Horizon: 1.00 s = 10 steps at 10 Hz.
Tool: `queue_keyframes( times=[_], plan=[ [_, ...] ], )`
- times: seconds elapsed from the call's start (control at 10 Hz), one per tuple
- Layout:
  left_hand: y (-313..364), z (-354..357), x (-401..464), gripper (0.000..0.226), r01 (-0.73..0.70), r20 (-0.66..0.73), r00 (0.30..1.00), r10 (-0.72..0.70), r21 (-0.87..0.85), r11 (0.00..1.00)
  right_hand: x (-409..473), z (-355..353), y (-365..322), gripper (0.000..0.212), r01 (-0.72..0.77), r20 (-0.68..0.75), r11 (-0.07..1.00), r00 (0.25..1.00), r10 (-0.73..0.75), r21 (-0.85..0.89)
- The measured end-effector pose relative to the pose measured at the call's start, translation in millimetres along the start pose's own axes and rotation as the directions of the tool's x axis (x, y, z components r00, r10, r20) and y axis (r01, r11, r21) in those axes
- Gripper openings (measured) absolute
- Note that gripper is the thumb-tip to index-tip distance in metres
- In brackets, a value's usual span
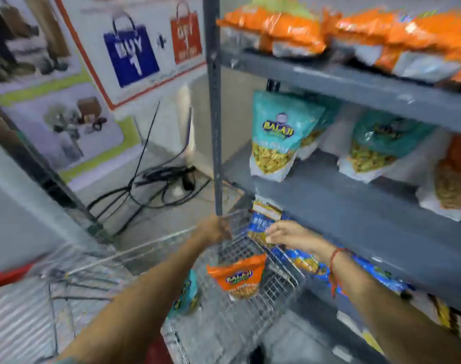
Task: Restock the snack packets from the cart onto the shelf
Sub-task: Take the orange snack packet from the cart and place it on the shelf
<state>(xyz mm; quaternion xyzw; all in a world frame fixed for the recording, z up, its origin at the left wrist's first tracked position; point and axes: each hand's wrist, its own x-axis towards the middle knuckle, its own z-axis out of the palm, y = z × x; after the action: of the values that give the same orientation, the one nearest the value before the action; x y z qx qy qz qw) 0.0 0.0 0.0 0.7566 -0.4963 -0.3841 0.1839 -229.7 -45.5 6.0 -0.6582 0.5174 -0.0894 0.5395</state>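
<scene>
A wire cart (253, 308) stands against the grey shelf unit (355, 200). Inside the cart lie an orange snack packet (238, 275) and a teal packet (184, 295). My left hand (216, 229) grips the cart's far rim. My right hand (289, 235) reaches over the cart to a blue snack packet (260, 222) at the lowest shelf's left end, fingers touching it; whether it grips the packet is unclear in the blur. Teal packets (276, 137) stand on the middle shelf. Orange packets (289, 27) lie on the top shelf.
More blue packets (376, 271) line the lowest shelf under my right forearm. Black cables (155, 185) coil on the floor left of the shelf post (215, 114). A "BUY 1" poster (132, 53) leans against the wall. The cart's red handle (3, 279) is at lower left.
</scene>
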Motion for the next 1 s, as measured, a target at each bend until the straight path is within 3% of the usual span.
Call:
queue_keyframes(
  times=[0.1, 0.2, 0.3, 0.4, 0.5, 0.7, 0.8, 1.0],
  plan=[
    [-58.9, 43.4, 17.2, 0.024, 0.188, 0.164, 0.958, -0.235, 0.260, 0.947, 39.2, 22.1, 67.0, 0.010, -0.107, 0.186, 0.972, 0.971, 0.147, -0.209],
    [-122.6, 93.2, 30.6, 0.050, 0.350, 0.223, 0.869, -0.442, 0.355, 0.867, 73.0, 46.2, 133.5, 0.023, -0.254, 0.233, 0.927, 0.918, 0.321, -0.277],
    [-153.2, 133.2, 39.9, 0.065, 0.482, 0.205, 0.836, -0.509, 0.169, 0.860, 94.4, 61.5, 173.6, 0.021, -0.427, 0.206, 0.881, 0.861, 0.466, -0.204],
    [-151.7, 160.6, 47.6, 0.041, 0.573, 0.101, 0.819, -0.564, -0.156, 0.804, 113.4, 72.7, 181.5, 0.031, -0.358, 0.209, 0.907, 0.891, 0.403, -0.222],
    [-143.7, 174.4, 55.0, 0.022, 0.598, -0.054, 0.773, -0.632, -0.269, 0.755, 133.7, 83.8, 187.0, 0.025, -0.294, 0.097, 0.938, 0.944, 0.315, -0.182],
    [-130.1, 176.7, 53.3, 0.023, 0.562, -0.149, 0.746, -0.649, -0.384, 0.733, 127.2, 82.8, 181.5, 0.032, -0.236, -0.031, 0.959, 0.972, 0.234, -0.158],
    [-126.4, 168.9, 46.7, 0.024, 0.484, -0.140, 0.786, -0.602, -0.466, 0.740, 116.0, 77.6, 172.0, 0.025, -0.238, -0.073, 0.962, 0.971, 0.230, -0.136],
    [-92.5, 129.8, 4.5, 0.025, 0.145, -0.271, 0.903, -0.333, -0.536, 0.831, 61.1, 63.3, 128.4, 0.043, -0.074, -0.247, 0.981, 0.969, 0.028, -0.181]
  ],
)
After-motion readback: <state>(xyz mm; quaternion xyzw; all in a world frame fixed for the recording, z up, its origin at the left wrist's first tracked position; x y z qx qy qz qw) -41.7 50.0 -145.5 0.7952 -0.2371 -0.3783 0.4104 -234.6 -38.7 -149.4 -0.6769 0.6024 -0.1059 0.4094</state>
